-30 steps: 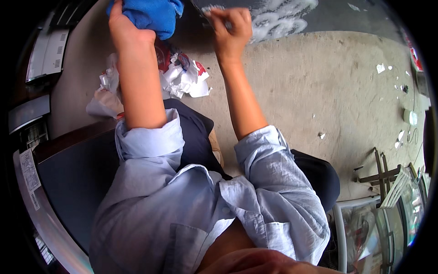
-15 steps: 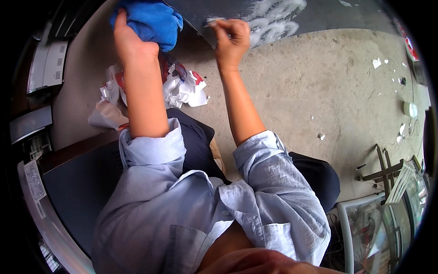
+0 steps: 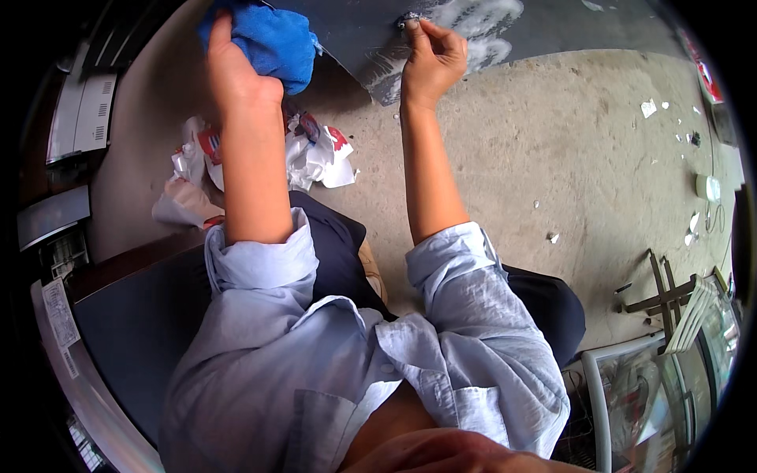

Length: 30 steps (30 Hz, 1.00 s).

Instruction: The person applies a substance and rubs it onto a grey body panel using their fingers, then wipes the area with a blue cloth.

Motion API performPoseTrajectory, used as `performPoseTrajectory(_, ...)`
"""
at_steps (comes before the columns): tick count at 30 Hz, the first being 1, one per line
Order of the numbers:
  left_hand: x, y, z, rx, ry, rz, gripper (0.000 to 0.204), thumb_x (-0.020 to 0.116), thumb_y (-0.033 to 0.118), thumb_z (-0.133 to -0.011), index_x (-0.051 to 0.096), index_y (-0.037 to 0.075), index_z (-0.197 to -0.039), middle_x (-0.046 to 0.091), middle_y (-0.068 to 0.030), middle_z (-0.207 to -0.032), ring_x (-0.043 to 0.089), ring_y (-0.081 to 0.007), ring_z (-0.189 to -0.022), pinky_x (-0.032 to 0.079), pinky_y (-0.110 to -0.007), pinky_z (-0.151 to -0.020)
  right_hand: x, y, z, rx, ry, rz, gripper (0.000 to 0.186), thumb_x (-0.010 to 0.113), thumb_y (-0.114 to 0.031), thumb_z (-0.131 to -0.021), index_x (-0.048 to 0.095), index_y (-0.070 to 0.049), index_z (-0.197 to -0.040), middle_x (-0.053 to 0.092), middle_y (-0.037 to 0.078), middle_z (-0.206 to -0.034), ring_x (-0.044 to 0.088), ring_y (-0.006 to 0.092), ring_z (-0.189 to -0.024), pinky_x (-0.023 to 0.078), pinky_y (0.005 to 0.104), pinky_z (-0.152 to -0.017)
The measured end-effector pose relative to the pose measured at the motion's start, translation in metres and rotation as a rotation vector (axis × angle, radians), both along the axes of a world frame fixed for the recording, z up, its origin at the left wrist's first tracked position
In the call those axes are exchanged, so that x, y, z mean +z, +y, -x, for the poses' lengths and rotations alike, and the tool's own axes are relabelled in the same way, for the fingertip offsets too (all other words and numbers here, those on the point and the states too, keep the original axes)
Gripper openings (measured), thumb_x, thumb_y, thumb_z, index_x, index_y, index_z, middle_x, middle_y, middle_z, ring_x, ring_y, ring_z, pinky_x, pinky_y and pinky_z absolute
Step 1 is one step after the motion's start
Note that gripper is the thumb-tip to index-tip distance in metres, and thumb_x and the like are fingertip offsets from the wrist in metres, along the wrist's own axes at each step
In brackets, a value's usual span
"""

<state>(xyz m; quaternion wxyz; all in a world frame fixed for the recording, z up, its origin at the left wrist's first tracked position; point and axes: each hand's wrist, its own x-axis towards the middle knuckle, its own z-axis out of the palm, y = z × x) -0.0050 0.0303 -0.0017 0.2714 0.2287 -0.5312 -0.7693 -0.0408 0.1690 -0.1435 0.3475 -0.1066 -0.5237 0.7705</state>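
My left hand [image 3: 240, 75] grips a crumpled blue cloth [image 3: 280, 47] at the left edge of a dark flat panel [image 3: 599, 27] along the top of the view. My right hand [image 3: 434, 59] pinches a small, dark, crumpled wad [image 3: 406, 21] between thumb and fingers, against the panel's surface. White foam [image 3: 481, 27] is smeared on the panel beside that hand and down toward its front corner. What the wad is made of is too small to tell.
Crumpled paper and plastic [image 3: 319, 154] lie on the concrete floor [image 3: 512, 158] below the panel. Appliance-like units [image 3: 83, 118] line the left. At right are metal stands [image 3: 662, 307], glass-fronted frames [image 3: 631, 402], scattered scraps and a pale container [image 3: 707, 188].
My right hand has moved right, most clearly in the last half second, and foam now shows nearer the panel's corner. My left hand has shifted slightly right and down with the cloth.
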Motion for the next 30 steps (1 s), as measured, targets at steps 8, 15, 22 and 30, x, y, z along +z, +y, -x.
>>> performPoseTrajectory(8, 0.000, 0.009, 0.001, 0.036, 0.018, 0.043, 0.042, 0.056, 0.040, -0.096, 0.061, 0.010, -0.126, 0.065, -0.0056, -0.124, 0.062, -0.0246, -0.110, 0.048, -0.044, -0.098, 0.006, -0.004, -0.006, -0.020, 0.111, -0.201, 0.014, 0.078, 0.001, -0.070, 0.070, -0.006, -0.078, 0.058, 0.005, -0.078, 0.059, 0.0191, -0.075, 0.048, 0.0302, -0.066)
performPoseTrajectory(15, 0.000, 0.008, 0.003, 0.030, -0.015, 0.070, 0.040, 0.056, 0.039, -0.096, 0.062, 0.011, -0.124, 0.066, -0.0047, -0.123, 0.063, -0.0227, -0.109, 0.049, -0.041, -0.096, 0.021, -0.014, -0.019, 0.027, 0.140, -0.275, 0.013, 0.079, -0.001, -0.070, 0.070, -0.007, -0.076, 0.060, 0.005, -0.076, 0.058, 0.0193, -0.074, 0.047, 0.0304, -0.064)
performPoseTrajectory(22, -0.001, 0.001, 0.005, -0.017, -0.001, 0.132, 0.040, 0.056, 0.039, -0.097, 0.063, 0.011, -0.123, 0.067, -0.0042, -0.121, 0.064, -0.0211, -0.108, 0.050, -0.038, -0.095, -0.001, 0.011, 0.003, -0.027, 0.020, -0.086, 0.012, 0.080, -0.001, -0.073, 0.070, -0.005, -0.079, 0.059, 0.005, -0.083, 0.059, 0.0165, -0.077, 0.051, 0.0278, -0.067)
performPoseTrajectory(30, 0.004, 0.009, 0.001, 0.008, -0.001, 0.129, 0.041, 0.056, 0.039, -0.097, 0.063, 0.009, -0.125, 0.067, -0.0040, -0.121, 0.064, -0.0209, -0.107, 0.050, -0.037, -0.094, 0.007, 0.018, 0.009, -0.050, 0.053, -0.151, 0.014, 0.080, 0.001, -0.069, 0.070, -0.005, -0.076, 0.059, 0.006, -0.077, 0.059, 0.0181, -0.074, 0.050, 0.0288, -0.067)
